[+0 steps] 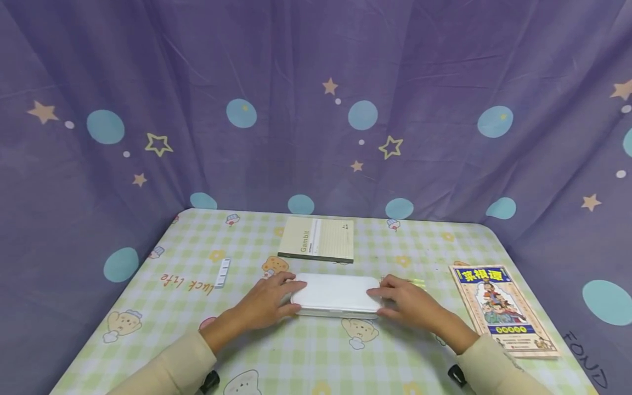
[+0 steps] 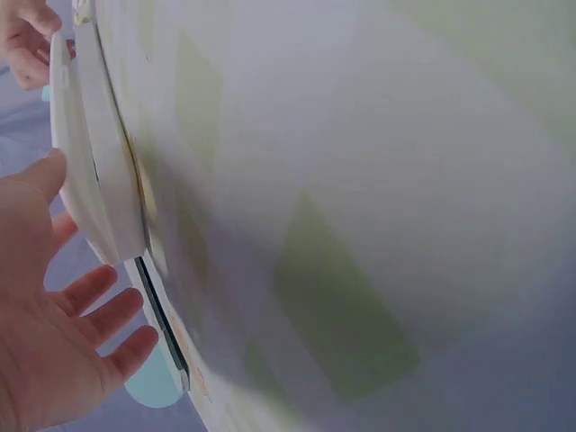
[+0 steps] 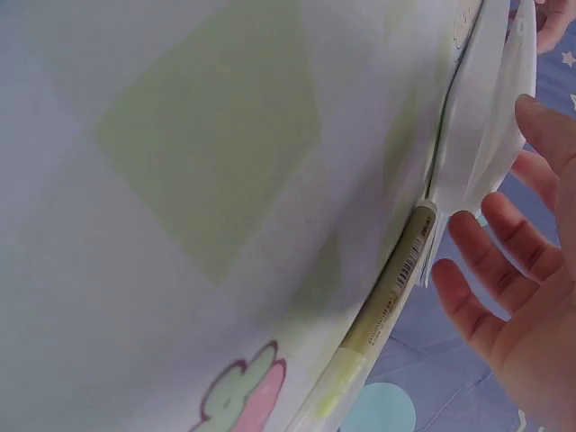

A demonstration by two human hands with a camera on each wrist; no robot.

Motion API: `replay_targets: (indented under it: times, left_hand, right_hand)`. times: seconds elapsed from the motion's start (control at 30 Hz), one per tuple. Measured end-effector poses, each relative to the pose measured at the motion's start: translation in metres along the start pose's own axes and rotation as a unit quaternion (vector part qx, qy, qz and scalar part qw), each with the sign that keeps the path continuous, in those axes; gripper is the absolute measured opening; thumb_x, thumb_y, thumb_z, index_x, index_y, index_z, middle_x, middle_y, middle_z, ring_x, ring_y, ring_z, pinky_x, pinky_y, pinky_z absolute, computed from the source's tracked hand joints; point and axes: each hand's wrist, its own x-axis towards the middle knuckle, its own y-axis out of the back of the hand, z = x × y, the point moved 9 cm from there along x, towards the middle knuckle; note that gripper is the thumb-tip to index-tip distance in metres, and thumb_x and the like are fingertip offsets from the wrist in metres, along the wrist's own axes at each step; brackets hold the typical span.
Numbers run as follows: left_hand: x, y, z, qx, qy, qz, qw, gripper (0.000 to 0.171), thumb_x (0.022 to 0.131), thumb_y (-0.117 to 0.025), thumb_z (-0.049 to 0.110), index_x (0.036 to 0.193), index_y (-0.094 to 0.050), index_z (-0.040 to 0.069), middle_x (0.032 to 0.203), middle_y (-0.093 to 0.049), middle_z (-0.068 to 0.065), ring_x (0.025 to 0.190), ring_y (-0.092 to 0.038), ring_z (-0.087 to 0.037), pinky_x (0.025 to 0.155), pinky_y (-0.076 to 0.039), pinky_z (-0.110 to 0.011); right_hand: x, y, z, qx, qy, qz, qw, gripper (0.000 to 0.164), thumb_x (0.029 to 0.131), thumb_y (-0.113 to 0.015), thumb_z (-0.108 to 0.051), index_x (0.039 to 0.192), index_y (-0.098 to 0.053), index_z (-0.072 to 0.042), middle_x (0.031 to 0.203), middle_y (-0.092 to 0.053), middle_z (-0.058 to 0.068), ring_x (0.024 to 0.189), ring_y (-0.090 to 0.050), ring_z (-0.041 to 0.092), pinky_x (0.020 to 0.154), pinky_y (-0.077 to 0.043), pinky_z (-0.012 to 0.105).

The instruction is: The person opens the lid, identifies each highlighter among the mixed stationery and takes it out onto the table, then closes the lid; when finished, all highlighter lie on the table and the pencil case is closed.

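Observation:
A white, rounded oblong box like a pencil case (image 1: 336,293) lies on the checked tablecloth, its lid facing up. At its left end, my left hand (image 1: 269,300) holds the lid's edge between thumb and index finger. My right hand (image 1: 410,302) holds the opposite end the same way. The left wrist view shows the thumb of the left hand (image 2: 54,306) on the box's edge (image 2: 81,153), the other fingers spread loosely. Likewise, in the right wrist view the right hand (image 3: 531,261) has its thumb at the lid (image 3: 513,99), the lower fingers loose.
Behind the box lies a beige notebook (image 1: 316,239). A small white segmented strip (image 1: 223,273) is to the left, and an illustrated book (image 1: 503,312) to the right. By the right hand rests a tan pen-like tube with a barcode (image 3: 391,288). A purple curtain (image 1: 316,109) surrounds the table.

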Motion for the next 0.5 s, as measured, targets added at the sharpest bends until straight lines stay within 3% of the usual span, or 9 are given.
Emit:
replay_targets:
  times: [0.3,0.5]
  left_hand:
    - [0.0024,0.0011,0.0015,0.009,0.0,0.011,0.9999,0.057,0.089,-0.076,0.041,0.141,-0.062,0.023,0.143,-0.057,-0.012,0.129,-0.057,-0.033,0.094,-0.046,-0.053]
    - [0.0047,0.0031,0.0029,0.015,0.002,0.018,0.9997,0.056,0.085,-0.081,0.04,0.136,-0.066,0.022,0.138,-0.06,-0.011,0.125,-0.06,-0.033,0.093,-0.047,-0.054]
  right_hand:
    - [-0.0019,-0.0052,0.003,-0.005,-0.023,-0.002,1.0,0.044,0.088,-0.079,-0.037,0.129,-0.072,-0.024,0.109,-0.065,-0.006,0.099,-0.064,0.014,0.089,-0.054,0.039]
    - [-0.0019,-0.0073,0.0041,0.002,-0.037,-0.002,0.999,0.045,0.086,-0.08,-0.037,0.129,-0.072,-0.025,0.107,-0.067,-0.003,0.115,-0.066,0.029,0.096,-0.053,0.046]
